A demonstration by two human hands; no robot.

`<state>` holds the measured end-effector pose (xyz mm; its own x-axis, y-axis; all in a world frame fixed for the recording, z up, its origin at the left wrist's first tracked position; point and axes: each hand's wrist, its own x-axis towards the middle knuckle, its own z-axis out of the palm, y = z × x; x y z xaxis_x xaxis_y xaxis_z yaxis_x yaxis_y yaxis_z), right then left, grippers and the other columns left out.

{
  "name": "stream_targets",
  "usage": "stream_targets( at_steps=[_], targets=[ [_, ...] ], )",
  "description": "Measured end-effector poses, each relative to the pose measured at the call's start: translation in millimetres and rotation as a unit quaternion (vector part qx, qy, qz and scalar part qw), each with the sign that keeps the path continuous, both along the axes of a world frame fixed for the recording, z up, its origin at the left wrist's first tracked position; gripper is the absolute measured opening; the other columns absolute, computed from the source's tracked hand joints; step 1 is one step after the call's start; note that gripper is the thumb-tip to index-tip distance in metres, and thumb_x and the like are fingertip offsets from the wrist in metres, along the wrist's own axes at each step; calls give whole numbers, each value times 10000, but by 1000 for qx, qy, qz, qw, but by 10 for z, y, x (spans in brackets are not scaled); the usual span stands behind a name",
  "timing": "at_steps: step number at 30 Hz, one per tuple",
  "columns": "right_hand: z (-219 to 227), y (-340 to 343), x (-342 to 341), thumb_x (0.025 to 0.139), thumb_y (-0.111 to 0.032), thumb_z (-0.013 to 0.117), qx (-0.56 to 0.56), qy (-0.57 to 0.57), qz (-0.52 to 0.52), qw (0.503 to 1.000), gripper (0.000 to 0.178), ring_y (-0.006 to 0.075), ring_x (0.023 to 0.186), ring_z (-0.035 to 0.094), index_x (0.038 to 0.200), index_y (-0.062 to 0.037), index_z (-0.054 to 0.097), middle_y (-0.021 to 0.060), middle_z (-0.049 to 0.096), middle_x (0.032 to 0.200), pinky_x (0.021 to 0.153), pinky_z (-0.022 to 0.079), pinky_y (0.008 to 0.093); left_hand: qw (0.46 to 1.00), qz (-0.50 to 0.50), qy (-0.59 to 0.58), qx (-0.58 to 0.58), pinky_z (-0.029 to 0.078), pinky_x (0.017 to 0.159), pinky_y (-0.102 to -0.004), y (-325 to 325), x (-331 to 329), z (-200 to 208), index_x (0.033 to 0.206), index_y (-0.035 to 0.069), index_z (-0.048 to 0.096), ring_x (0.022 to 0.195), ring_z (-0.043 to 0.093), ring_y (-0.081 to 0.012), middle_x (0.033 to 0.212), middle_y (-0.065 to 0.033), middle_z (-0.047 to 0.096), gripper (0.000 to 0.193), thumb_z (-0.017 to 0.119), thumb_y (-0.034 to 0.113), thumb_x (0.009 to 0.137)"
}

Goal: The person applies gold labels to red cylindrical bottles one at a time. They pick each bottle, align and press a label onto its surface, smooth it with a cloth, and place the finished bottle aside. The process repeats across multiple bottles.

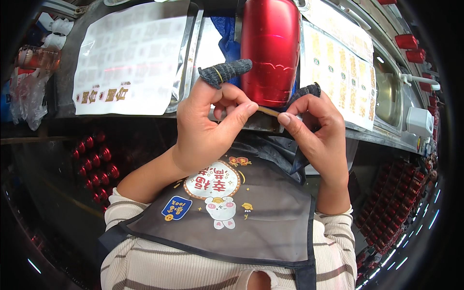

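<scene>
A thin yellowish strip (268,111) stretches between my two hands at the bench's front edge. One end is pinched by my left hand (205,118), thumb against the fingers. My right hand (321,128) pinches the other end in the same way. Dark knitted finger covers (224,72) sit on my index fingers; the left one points across the side of a shiny red rounded vessel (269,38). This vessel lies just beyond the strip, with a wavy line across its surface. What the strip is made of, I cannot tell.
A white sheet with gold print (123,58) lies at left, and sheets of gold patterns (338,72) at right. Behind the vessel is blue cloth (224,34). A sink (389,92) with a white tap (420,81) stands far right. Red pieces (394,203) fill racks below.
</scene>
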<state>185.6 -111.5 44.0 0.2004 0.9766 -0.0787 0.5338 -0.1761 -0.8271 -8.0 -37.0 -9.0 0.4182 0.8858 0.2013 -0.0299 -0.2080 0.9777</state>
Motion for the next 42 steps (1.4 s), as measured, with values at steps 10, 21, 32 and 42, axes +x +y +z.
stream_targets(
  at_steps=[10,21,32,42],
  targets=[
    [-60,83,4,828,-120,765,8,-28,-31,999,147,27,595,351,792,-29,655,-51,453,685,553,264,206,998,25,51,2,432,740,-226,128,-49,-232,1329,21,539,827,548,-68,991,-26,656,469,692,20,886],
    [-77,74,47,784,-90,752,-15,27,-62,998,130,59,579,360,767,-16,647,-3,435,781,520,279,243,995,-61,-52,-62,249,1168,-406,65,181,-311,1508,-7,325,1401,362,-273,1500,-169,410,653,646,135,957],
    [-91,75,36,785,-84,748,7,-21,-62,998,139,72,565,367,765,-8,633,22,457,768,515,286,248,998,-48,9,-51,-8,1180,-548,26,178,-345,1483,16,397,1492,247,-343,1535,-175,409,613,622,279,977],
    [-73,81,57,797,-93,738,36,-15,-45,998,151,98,583,405,786,3,622,42,482,770,520,325,266,899,-34,286,330,14,1092,-723,-121,-91,-306,930,25,760,1478,218,-476,1582,-295,263,316,705,333,887]
  ],
)
